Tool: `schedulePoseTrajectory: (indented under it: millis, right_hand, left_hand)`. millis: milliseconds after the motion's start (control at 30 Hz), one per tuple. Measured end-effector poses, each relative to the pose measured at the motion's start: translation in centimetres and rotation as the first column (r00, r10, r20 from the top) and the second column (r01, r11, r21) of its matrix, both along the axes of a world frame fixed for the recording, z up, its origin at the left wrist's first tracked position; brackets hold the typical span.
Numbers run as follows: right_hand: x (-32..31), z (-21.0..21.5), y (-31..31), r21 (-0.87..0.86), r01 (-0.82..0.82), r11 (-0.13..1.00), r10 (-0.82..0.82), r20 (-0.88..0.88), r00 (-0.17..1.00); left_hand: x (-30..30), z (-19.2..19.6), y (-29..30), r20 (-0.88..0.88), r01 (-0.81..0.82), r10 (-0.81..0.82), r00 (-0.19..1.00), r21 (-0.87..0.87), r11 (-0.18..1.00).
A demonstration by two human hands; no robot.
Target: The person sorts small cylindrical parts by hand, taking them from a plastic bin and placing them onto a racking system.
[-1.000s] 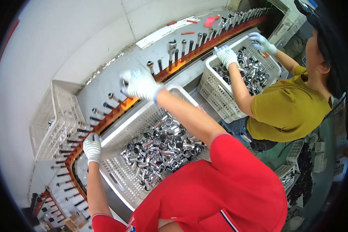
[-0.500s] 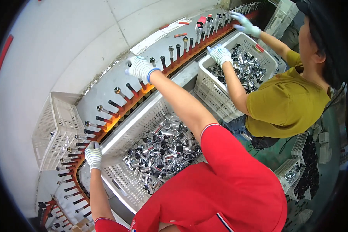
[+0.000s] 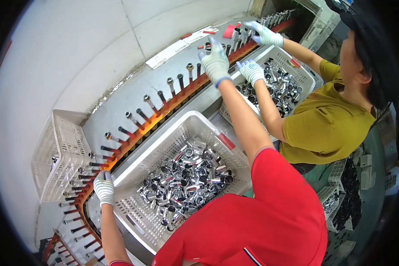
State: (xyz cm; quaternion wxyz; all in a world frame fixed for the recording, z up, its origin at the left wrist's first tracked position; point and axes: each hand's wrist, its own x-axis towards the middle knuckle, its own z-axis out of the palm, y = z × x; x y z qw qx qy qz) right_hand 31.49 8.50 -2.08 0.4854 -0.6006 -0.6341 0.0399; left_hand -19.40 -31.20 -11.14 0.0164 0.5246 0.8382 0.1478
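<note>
My right hand [image 3: 216,64], in a white striped glove, reaches up to the far part of a curved row of upright pegs. Its thumb and forefinger close around a small chrome fitting [image 3: 207,45] with a dark opening; most of that piece is hidden. My left hand [image 3: 104,189], gloved too, is at the near-left bend of the peg conveyor [image 3: 139,134], beside the corner of a white crate [image 3: 133,210]. Its fingers are bent together, and what they touch is hidden. Many loose chrome fittings [image 3: 186,177] lie in this crate, in front of me.
On the right a co-worker [image 3: 328,115] in an olive shirt reaches over a second crate [image 3: 235,113] of chrome parts, hands near the pegs. Another white crate [image 3: 62,155] stands at left against the wall. A red brush [image 3: 229,31] lies behind the conveyor.
My right hand has moved right and farther along the row of pegs. The left hand stays near the same bend. The co-worker's far hand has come left and lower.
</note>
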Motion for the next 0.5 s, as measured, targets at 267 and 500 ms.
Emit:
schedulePoseTrajectory:
  millis: [267, 500]
  right_hand:
    - [-1.8, 0.6, 4.4, -0.457, -0.155, 0.876, 0.265, 0.188, 0.946]
    - [-4.3, -0.4, -17.5, -0.555, -0.559, 0.616, 0.703, 0.068, 0.708]
  left_hand:
    - [0.0, 0.1, 0.6, 0.042, -0.067, 0.067, 0.997, -0.005, 0.998]
    - [0.0, -0.6, 0.0, -0.003, 0.038, -0.038, 0.999, 0.089, 0.995]
